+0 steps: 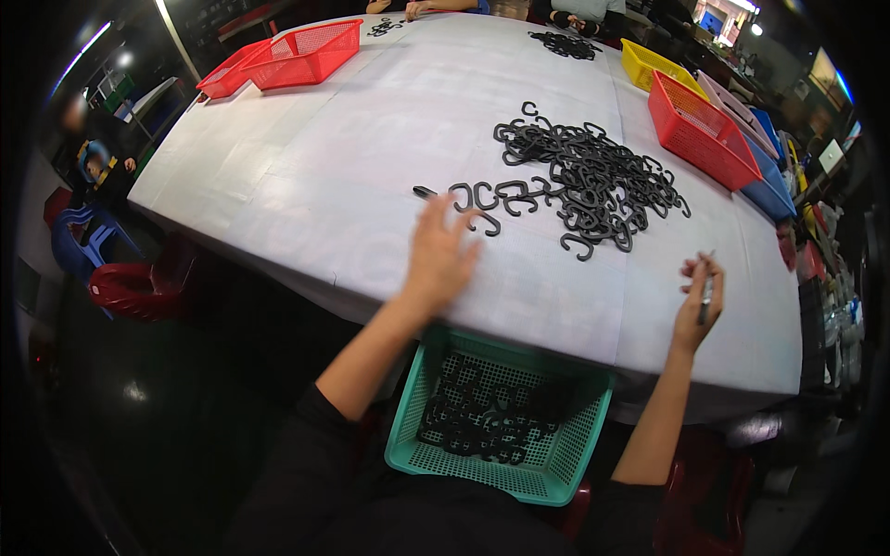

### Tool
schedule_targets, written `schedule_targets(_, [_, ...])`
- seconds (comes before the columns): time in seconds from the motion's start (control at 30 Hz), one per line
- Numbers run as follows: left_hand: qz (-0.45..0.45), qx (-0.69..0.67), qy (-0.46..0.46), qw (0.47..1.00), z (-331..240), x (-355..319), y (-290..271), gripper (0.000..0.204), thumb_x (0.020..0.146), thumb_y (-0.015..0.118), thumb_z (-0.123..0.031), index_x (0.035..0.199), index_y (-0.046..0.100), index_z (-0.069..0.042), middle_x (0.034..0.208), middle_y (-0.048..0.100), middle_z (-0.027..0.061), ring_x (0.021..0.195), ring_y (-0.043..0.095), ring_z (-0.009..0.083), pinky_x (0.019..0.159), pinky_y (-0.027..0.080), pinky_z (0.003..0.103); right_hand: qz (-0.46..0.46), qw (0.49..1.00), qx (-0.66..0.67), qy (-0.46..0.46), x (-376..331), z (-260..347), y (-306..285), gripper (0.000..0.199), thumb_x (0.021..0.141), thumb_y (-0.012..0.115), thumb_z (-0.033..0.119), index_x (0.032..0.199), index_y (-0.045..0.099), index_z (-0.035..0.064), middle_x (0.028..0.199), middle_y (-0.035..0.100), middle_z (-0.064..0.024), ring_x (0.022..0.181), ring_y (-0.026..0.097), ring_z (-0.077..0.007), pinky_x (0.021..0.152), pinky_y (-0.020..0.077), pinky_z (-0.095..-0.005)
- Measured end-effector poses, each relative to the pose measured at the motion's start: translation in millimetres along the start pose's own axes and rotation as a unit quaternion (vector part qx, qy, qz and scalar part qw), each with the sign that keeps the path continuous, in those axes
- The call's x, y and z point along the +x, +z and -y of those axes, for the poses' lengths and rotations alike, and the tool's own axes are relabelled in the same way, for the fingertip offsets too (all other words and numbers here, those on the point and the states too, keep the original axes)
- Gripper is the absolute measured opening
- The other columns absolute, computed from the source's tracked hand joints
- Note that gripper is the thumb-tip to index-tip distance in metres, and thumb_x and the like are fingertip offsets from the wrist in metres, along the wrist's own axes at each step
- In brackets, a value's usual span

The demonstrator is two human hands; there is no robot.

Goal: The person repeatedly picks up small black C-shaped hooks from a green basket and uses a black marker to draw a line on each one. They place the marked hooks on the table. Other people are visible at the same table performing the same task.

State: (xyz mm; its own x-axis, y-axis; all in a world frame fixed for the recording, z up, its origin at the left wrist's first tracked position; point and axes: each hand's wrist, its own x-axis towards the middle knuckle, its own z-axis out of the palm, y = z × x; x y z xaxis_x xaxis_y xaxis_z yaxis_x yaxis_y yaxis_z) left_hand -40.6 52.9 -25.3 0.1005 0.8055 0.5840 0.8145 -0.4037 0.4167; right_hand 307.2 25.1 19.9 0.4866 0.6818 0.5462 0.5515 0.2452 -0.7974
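Note:
My left hand [440, 258], slightly blurred, is over the white-covered table [371, 176] with its fingers apart. Just beyond its fingertips lie several loose black C-shaped pieces [485, 223]. A large heap of the same black C-shaped pieces [593, 176] spreads to the right of them. My right hand [697, 308] is closed around a slim, dark, pen-like tool [706, 302] near the table's right front; its exact kind is too small to tell. Between my forearms, below the table edge, a green plastic basket [406, 428] contains many black pieces [487, 417].
Red baskets [304, 57] stand at the far left. At the right edge are a red basket [705, 130], a yellow basket [656, 65] and a blue basket [771, 190]. Other people's hands [419, 7] work at the far side by small black piles [565, 44]. A red chair [139, 289] stands at left.

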Motion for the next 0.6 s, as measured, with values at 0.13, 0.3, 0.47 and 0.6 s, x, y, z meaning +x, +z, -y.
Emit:
schedule_targets(0.13, [0.026,-0.037,-0.094,0.995,80,18,-10,0.035,0.087,0.055,-0.013,0.122,0.056,-0.008,0.134,0.045,0.0179,0.126,0.039,0.0357,0.105,0.033,0.045,0.066,0.998,-0.020,-0.001,-58,14,21,0.012,0.093,0.053,0.007,0.098,0.062,-0.0007,0.085,0.065,-0.0106,0.076,0.063,-0.0173,0.071,0.0493,-0.0292])
schedule_targets(0.3, [0.163,-0.035,-0.081,0.983,67,29,-16,0.035,0.090,0.054,-0.015,0.124,0.056,-0.009,0.138,0.046,0.0098,0.130,0.038,0.0301,0.107,0.031,0.047,0.116,0.976,-0.058,-0.174,-70,22,52,0.008,0.089,0.056,0.002,0.095,0.062,-0.0011,0.083,0.062,-0.0124,0.070,0.060,-0.0215,0.067,0.0482,-0.0305])
schedule_targets(0.47, [0.160,-0.013,0.070,0.985,35,54,23,0.041,0.092,0.053,-0.027,0.130,0.052,-0.012,0.141,0.043,0.0089,0.136,0.030,0.0304,0.108,0.025,0.054,0.117,0.992,-0.011,-0.049,-72,17,46,0.008,0.088,0.057,0.001,0.094,0.062,-0.0015,0.081,0.061,-0.0129,0.070,0.060,-0.0218,0.065,0.0478,-0.0318])
schedule_targets(0.6, [0.239,0.025,0.080,0.967,7,73,61,0.050,0.094,0.047,-0.039,0.139,0.042,-0.017,0.146,0.038,0.0088,0.138,0.026,0.0308,0.110,0.020,0.054,0.128,0.991,-0.021,-0.037,-72,17,45,0.009,0.086,0.058,0.002,0.093,0.062,-0.0017,0.081,0.062,-0.0131,0.071,0.061,-0.0223,0.066,0.0482,-0.0317])
